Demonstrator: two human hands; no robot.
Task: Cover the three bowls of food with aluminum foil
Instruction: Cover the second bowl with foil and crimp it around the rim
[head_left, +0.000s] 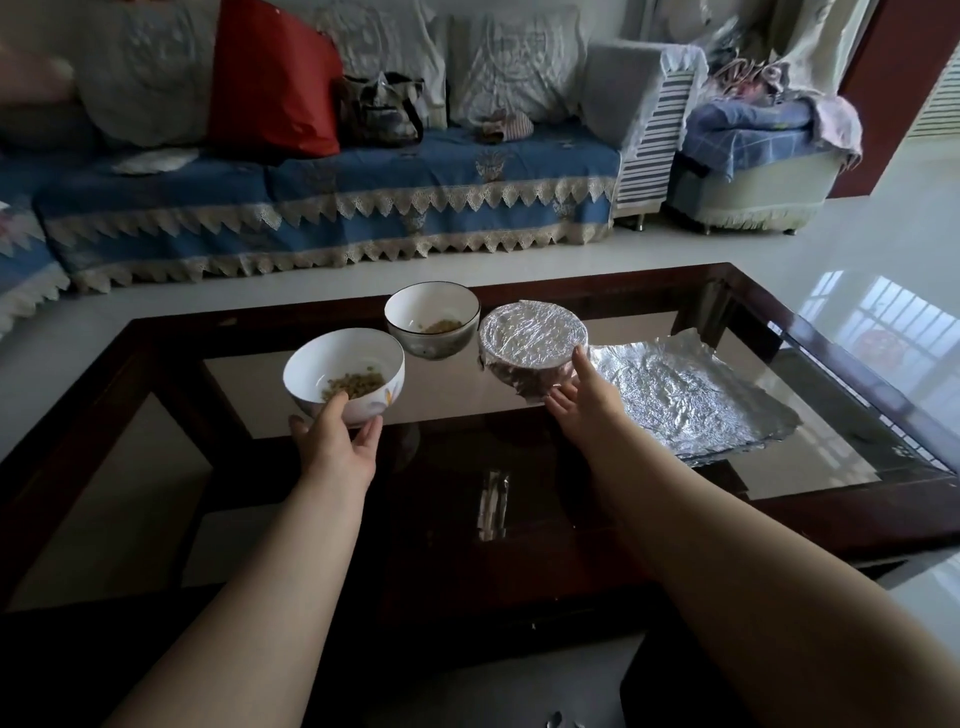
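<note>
Three bowls stand on the glass-topped coffee table (519, 499). My left hand (337, 441) grips the near side of a white bowl (332, 366) with yellowish food in it. Behind it sits a second uncovered bowl (431, 319) with a dark rim and a little food. To the right, a third bowl (530, 348) is wrapped tight in aluminum foil, and my right hand (584, 397) holds its near right side, thumb on the rim. Loose foil sheets (691, 400) lie flat just right of that bowl.
The table has a dark wooden frame (841, 332) and a lower shelf holding a shiny object (492, 504). Behind the table stands a sofa (332, 208) with a blue lace-edged cover, a red bag and cushions. An armchair (753, 171) piled with cloth stands at the back right.
</note>
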